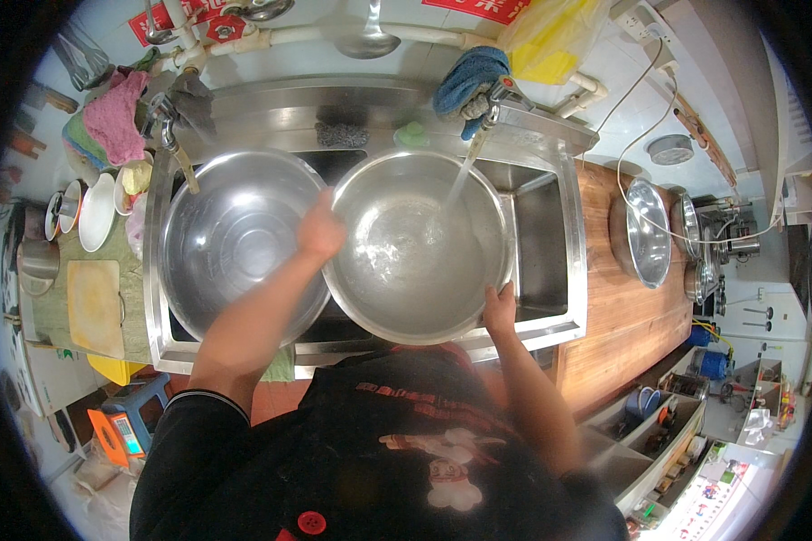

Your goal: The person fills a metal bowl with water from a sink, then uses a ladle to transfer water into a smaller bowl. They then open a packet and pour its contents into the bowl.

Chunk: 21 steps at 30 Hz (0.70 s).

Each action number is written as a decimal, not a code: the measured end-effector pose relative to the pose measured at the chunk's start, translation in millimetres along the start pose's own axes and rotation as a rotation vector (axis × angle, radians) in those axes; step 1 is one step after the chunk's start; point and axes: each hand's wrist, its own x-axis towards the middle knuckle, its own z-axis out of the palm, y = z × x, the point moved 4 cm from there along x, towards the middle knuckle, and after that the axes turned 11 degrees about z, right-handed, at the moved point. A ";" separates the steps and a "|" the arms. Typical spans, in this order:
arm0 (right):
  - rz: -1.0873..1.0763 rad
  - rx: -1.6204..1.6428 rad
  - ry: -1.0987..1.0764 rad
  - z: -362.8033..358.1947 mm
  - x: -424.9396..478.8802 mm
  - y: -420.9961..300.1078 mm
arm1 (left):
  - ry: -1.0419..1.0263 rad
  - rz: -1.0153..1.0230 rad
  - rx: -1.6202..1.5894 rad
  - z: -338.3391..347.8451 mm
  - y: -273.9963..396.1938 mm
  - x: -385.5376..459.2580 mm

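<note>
A wide stainless steel basin (413,284) with some water in it rests over the right part of the sink (577,270). Water runs into it from the right faucet (479,138). My left hand (322,231) is closed on its left rim, where it meets the second basin. At the lower right, my right hand (500,308) grips the same rim, thumb on top. The second steel basin (206,270) sits over the sink's left part, under the left faucet (179,152), and looks free of water; my left forearm crosses above it.
A steel wool scrubber (342,134) and a green scrubber (413,134) lie on the back ledge. Cloths (115,118) hang at the left. A cutting board (95,308) and bowls (98,213) stand left; a steel bowl (639,233) stands on the wooden counter (602,338), under a hanging cable (622,169).
</note>
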 end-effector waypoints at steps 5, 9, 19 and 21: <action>-0.008 -0.021 0.010 1.2 3.6 4.9 | 0.002 -0.007 0.010 1.6 -2.9 1.6; 0.047 -0.034 -0.005 0.2 1.7 2.3 | 0.014 0.004 -0.008 0.6 -1.3 0.2; -0.007 -0.012 0.002 0.9 3.3 3.5 | 0.010 0.007 -0.008 -1.8 2.1 -0.3; -0.022 -0.006 0.011 1.3 6.1 8.9 | 0.019 0.023 -0.020 -1.8 2.4 -0.3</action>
